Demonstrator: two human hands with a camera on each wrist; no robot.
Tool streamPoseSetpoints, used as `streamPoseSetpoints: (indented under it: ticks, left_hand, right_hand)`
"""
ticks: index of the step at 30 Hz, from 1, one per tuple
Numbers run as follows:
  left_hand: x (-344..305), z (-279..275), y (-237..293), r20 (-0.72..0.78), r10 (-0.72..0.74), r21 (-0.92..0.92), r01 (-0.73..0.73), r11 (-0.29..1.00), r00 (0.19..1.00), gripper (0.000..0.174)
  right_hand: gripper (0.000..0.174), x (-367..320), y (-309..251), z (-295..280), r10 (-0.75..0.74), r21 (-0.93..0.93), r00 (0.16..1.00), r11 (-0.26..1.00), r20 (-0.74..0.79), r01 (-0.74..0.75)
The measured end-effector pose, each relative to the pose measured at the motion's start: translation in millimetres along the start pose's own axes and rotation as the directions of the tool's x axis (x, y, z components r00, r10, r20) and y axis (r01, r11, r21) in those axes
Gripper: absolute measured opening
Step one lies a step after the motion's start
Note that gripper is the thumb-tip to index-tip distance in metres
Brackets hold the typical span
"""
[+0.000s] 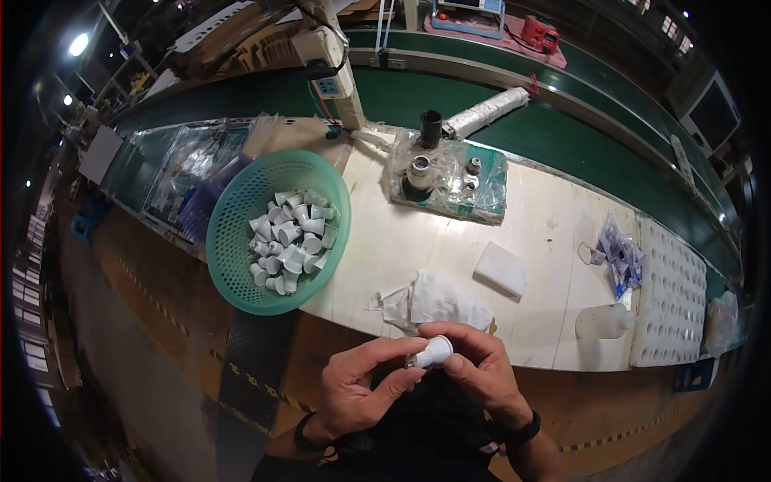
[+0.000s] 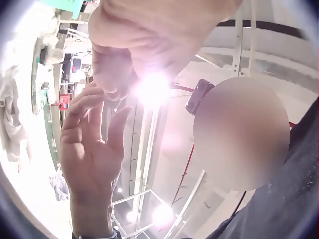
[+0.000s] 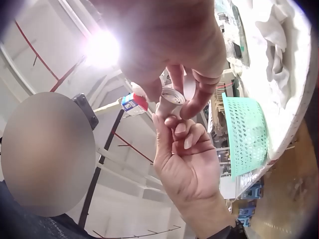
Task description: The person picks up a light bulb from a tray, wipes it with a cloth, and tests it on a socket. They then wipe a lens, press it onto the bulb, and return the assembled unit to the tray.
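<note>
A white, flared bulb housing [image 1: 435,352] lies between both hands in front of the body, just past the table's near edge. My left hand [image 1: 357,384] pinches its narrow end, where a bit of metal shows, between thumb and fingers. At the wide rim, the right hand [image 1: 484,373] holds it with thumb and forefinger. In the right wrist view the round mouth of the housing [image 3: 172,97] faces the camera, with small dark spots inside. The left hand hides the housing in the left wrist view. Several similar white housings [image 1: 287,234] fill the green basket [image 1: 229,241] at left.
A crumpled white cloth [image 1: 442,301] lies right beyond the hands, near a white block [image 1: 500,269]. Farther back stands a plastic-wrapped fixture [image 1: 450,189] with metal posts. On the right are a translucent bottle [image 1: 604,321], plastic packets [image 1: 620,261] and a white tray with holes [image 1: 671,301].
</note>
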State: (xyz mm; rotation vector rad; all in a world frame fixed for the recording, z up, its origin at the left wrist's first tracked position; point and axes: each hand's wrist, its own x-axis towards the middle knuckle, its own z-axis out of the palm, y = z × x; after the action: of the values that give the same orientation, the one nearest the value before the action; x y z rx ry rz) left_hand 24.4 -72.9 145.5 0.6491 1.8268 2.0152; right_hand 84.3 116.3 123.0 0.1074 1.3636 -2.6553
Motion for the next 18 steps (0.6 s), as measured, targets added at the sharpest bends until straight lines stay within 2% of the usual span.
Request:
streamPoseSetpoints:
  ticks: [3,8,9,10,11,12,15,16,18]
  left_hand:
    - [-0.5,5.3,-0.1,-0.037,-0.105,-0.115,0.1,0.988,0.994,0.03]
    - [0.2,5.6,-18.0,-0.137,-0.187,-0.238,0.151,0.959,0.973,0.03]
    - [-0.6,3.2,-23.0,-0.137,-0.226,-0.335,0.169,0.927,0.964,0.03]
    - [-0.9,0.2,-27.1,-0.134,-0.263,-0.428,0.183,0.885,0.956,0.031]
    - [-0.7,-2.1,-29.7,-0.127,-0.298,-0.516,0.194,0.834,0.946,0.031]
    - [0.0,-3.3,-31.1,-0.114,-0.382,-0.627,0.232,0.744,0.917,0.034]
    - [2.9,-16.0,-43.1,0.057,-0.445,-0.866,0.266,0.423,0.894,0.032]
    - [1.9,-16.3,-45.4,0.073,-0.433,-0.869,0.271,0.414,0.898,0.034]
    - [0.5,-16.2,-44.8,0.129,-0.444,-0.899,0.293,0.325,0.887,0.034]
  right_hand:
    - [0.045,-1.5,2.3,0.5,0.12,0.108,0.993,0.987,-0.007,-0.119]
    - [0.058,6.5,17.9,3.4,0.089,0.279,0.996,0.957,-0.004,-0.085]
    - [0.062,8.3,19.4,3.2,0.086,0.318,0.996,0.945,-0.006,-0.079]
    - [0.065,8.0,23.3,-2.3,0.067,0.324,0.997,0.943,0.047,-0.079]
    - [0.062,8.2,20.8,-1.3,0.081,0.326,0.996,0.941,0.03,-0.087]
    - [0.059,8.3,15.8,1.3,0.095,0.328,0.995,0.94,0.014,-0.094]
    - [0.051,5.5,6.1,6.2,0.14,0.316,0.989,0.941,-0.045,-0.119]
    - [0.05,4.8,5.0,6.9,0.157,0.31,0.985,0.942,-0.068,-0.129]
    - [0.051,4.2,7.0,10.4,0.082,0.235,0.994,0.97,-0.078,-0.062]
